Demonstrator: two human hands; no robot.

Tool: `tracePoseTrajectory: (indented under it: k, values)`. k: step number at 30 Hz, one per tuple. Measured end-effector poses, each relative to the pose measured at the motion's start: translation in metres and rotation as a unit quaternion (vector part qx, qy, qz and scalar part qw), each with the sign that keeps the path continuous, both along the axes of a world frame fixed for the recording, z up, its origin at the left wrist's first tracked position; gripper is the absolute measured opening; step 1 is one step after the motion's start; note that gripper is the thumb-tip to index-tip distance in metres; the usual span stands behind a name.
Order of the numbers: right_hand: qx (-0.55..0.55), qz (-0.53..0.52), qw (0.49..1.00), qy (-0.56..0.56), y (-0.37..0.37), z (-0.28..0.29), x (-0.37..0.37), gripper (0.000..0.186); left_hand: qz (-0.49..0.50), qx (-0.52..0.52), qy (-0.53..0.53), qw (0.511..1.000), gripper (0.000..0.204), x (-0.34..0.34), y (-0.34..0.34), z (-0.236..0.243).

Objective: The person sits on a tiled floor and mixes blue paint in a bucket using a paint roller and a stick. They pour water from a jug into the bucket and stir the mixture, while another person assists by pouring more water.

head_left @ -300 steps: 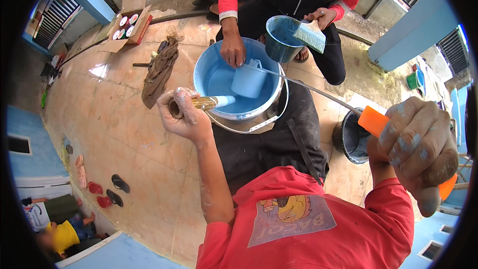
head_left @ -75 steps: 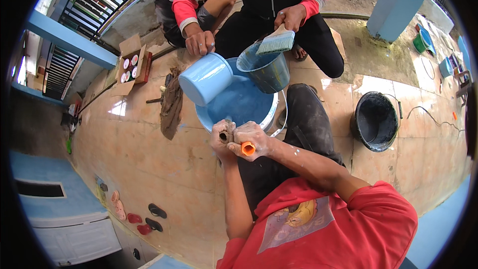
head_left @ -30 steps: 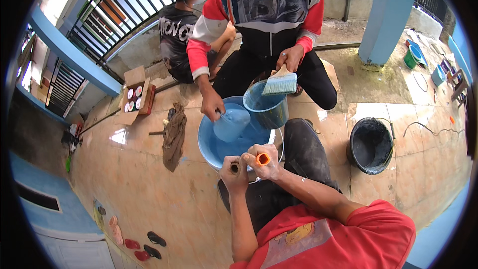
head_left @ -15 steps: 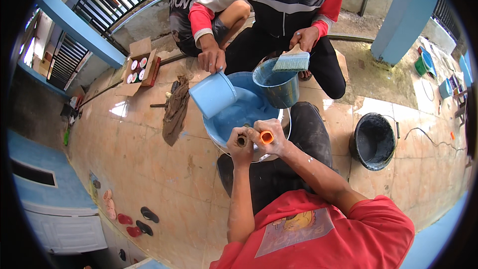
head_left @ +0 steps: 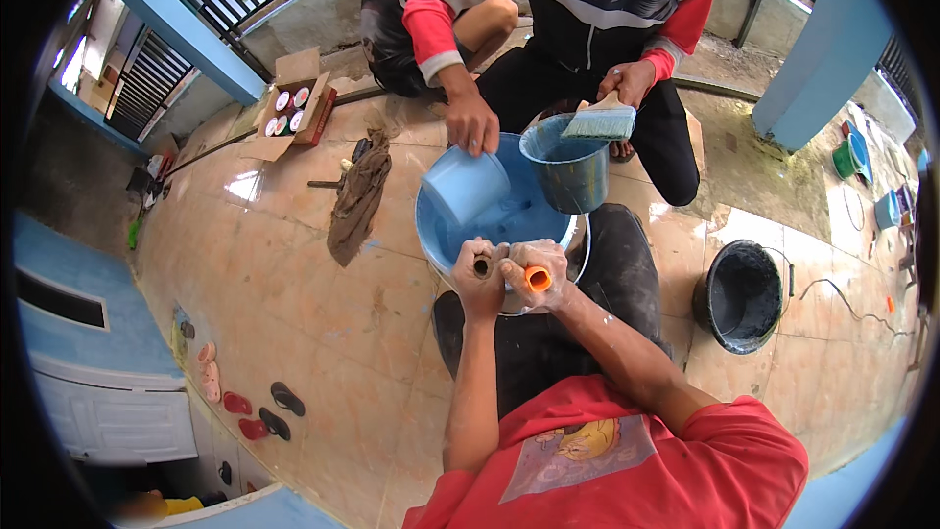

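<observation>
Both my hands are together over the near rim of a large blue bucket (head_left: 427,218) of light blue paint. My left hand (head_left: 477,286) is wrapped round a brownish hollow-ended stick (head_left: 481,265). Right beside it, my right hand (head_left: 550,260) grips an orange hollow-ended handle (head_left: 538,279). The lower parts of both are hidden below my fists. Opposite me, a co-worker's hand (head_left: 472,120) tilts a light blue pail (head_left: 467,186) into the bucket. That person's other hand (head_left: 628,81) holds a wide paintbrush (head_left: 600,123) by a dark paint-streaked pail (head_left: 566,176) at the bucket's far right.
A black bucket (head_left: 741,299) stands on the tiles to the right. Left of the paint lies a brown rag (head_left: 358,201); beyond it sits an open carton (head_left: 262,148) of small cans. Sandals (head_left: 276,421) lie at lower left. Another person (head_left: 397,29) crouches at the back.
The co-worker's pail has gone lower into the bucket, and its broad stream of paint no longer shows. My hands keep the same grip. The whole view has shifted slightly.
</observation>
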State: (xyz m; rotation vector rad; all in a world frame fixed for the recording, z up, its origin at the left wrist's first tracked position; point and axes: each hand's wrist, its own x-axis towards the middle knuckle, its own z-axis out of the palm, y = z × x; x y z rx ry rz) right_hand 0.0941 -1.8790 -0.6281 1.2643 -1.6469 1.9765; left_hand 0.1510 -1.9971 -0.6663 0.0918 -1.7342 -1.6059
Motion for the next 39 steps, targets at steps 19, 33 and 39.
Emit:
tracePoseTrajectory:
  k: [19, 33, 39]
  values:
    - [-0.028, -0.080, 0.995, -0.045, 0.005, 0.016, 0.005, 0.033, 0.043, -0.066, -0.113, 0.991, 0.028, 0.004, 0.012, 0.036]
    - [0.073, -0.116, 0.975, -0.177, 0.025, 0.063, -0.015, 0.040, -0.037, -0.127, -0.224, 0.966, 0.030, 0.006, 0.015, 0.071]
    - [-0.029, -0.085, 0.985, -0.145, 0.006, -0.012, 0.001, 0.032, 0.063, -0.098, -0.116, 0.986, 0.026, 0.001, -0.005, 0.050]
